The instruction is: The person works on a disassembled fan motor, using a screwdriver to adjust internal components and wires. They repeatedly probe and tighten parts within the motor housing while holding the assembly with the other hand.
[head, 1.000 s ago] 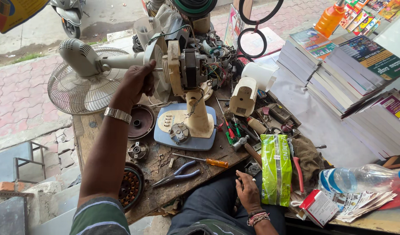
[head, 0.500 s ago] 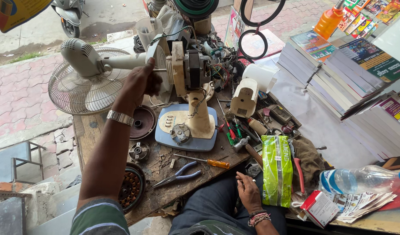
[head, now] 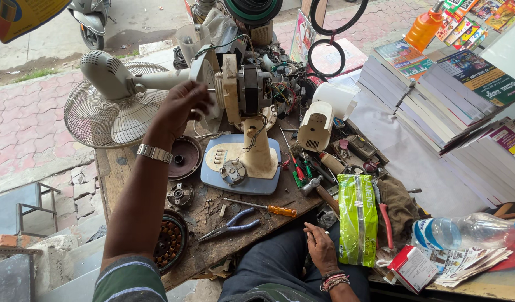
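Since the earlier frames the left hand (head: 182, 106) has slid a little further right along the front of the stripped table fan (head: 240, 95) and now sits at its motor shaft, fingers curled loosely round it rather than clamped; whether they actually grip the shaft I cannot tell. That fan stands upright on its blue and cream base (head: 240, 168) near the middle of the wooden table (head: 212, 223), its motor (head: 251, 89) bare and loose wires (head: 280, 92) hanging behind it. Resting low at the table's near edge, the right hand (head: 322, 249) is relaxed and holds nothing, so nothing steadies the base; a hard push or twist at the shaft could, I judge, tip the top-heavy fan back into the wires or skid it across the table. Just in front of the base lie an orange-handled screwdriver (head: 266, 208) and blue-handled pliers (head: 232, 223), which a sliding base could knock off. Left of the fan a wire fan guard (head: 109, 114) leans past the table's edge, near the forearm.
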A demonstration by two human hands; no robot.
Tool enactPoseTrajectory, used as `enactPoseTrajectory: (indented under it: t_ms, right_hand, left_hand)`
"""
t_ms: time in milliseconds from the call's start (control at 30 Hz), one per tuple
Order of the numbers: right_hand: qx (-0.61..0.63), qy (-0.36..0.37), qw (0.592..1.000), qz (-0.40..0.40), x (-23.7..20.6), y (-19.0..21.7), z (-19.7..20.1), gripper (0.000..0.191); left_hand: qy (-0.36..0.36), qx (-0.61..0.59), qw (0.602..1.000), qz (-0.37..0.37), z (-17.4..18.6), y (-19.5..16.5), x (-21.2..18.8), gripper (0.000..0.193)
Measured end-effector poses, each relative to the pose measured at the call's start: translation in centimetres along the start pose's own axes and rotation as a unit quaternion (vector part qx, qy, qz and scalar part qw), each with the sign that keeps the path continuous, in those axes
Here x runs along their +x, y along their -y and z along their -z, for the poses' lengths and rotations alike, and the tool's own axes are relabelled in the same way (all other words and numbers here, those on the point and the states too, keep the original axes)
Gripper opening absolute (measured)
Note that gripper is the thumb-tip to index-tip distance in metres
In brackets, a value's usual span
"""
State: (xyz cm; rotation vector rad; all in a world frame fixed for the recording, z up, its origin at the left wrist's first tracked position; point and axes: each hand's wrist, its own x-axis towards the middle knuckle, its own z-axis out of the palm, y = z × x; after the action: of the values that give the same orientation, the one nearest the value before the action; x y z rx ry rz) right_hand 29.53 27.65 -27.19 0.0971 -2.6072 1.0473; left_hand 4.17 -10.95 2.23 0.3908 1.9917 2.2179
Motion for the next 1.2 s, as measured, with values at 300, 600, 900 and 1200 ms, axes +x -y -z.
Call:
enactPoseTrajectory:
  t_ms: [300, 600, 900, 1200]
  right_hand:
    - [-0.002, 0.003, 1.0, -0.012, 0.0, 0.0, 0.1, 0.031]
    - [0.009, 0.008, 0.999, -0.04, -0.2, -0.1, 0.1, 0.032]
    - [0.026, 0.035, 0.995, -0.087, 0.0, 0.1, 0.1, 0.032]
    - [0.024, 0.03, 0.997, -0.065, 0.1, -0.1, -0.1, 0.03]
  left_hand:
    - [-0.008, 0.008, 0.999, -0.045, 0.2, 1.2, 1.1, 0.034]
    - [-0.028, 0.043, 0.998, 0.025, -0.4, -0.6, 0.1, 0.021]
    - [-0.013, 0.005, 0.999, -0.052, 0.2, 1.2, 1.0, 0.036]
    - [-0.049, 0.007, 0.999, 0.002, -0.5, -0.9, 0.2, 0.022]
